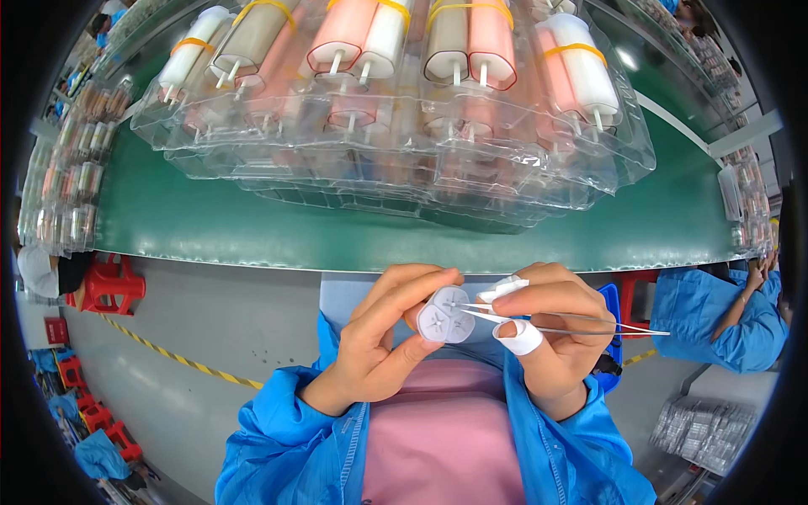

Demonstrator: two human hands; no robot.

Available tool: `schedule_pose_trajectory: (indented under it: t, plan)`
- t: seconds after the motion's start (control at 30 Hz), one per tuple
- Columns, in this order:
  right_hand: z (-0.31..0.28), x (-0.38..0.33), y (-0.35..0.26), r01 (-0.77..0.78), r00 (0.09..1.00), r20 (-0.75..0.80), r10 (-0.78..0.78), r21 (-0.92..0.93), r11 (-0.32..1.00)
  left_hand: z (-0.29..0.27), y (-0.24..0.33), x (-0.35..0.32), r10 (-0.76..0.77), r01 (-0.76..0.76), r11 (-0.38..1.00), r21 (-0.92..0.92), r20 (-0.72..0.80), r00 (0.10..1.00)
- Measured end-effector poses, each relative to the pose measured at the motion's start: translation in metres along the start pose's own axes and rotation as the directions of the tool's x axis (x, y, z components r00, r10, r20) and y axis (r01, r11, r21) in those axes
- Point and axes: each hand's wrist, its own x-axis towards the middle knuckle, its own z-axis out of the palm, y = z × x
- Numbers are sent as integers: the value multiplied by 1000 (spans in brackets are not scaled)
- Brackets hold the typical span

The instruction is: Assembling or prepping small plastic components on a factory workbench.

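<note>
Held near, above the lap: white cylinder pair, round ends facing the camera, long axis running away. Gripped by left hand; tweezers pinched in right hand, tips at the ends. Farther off, stacked clear trays filled with banded pink and white tubes.

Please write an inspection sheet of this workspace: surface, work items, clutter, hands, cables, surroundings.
Surface: green bench top, bare in front of the trays.
Work items: two white round capsules held end-on; thin metal tweezers touching them.
Clutter: stack of clear plastic trays holding pink and white tubes banded in yellow.
Hands: left hand grips the capsules; right hand holds the tweezers, with white finger cots.
Cables: nothing seen.
Surroundings: red stools at left, yellow-black floor tape, a co-worker's blue sleeve at right.
</note>
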Motion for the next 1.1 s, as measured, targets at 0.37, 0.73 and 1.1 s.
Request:
schedule_pose_trajectory:
  t: [0.37,0.73,1.1]
  plan:
    - [8,-9,6,-177,975,-97,201,214,961,4,-12,-3,87,-77,980,-182,47,995]
    - [7,-2,2,6,1000,22,-6,1,1000,-1,-4,0,54,-67,972,227,62,997]
    - [8,1,4,17,998,68,-13,-51,999,0,-1,3,84,-93,952,290,42,996]
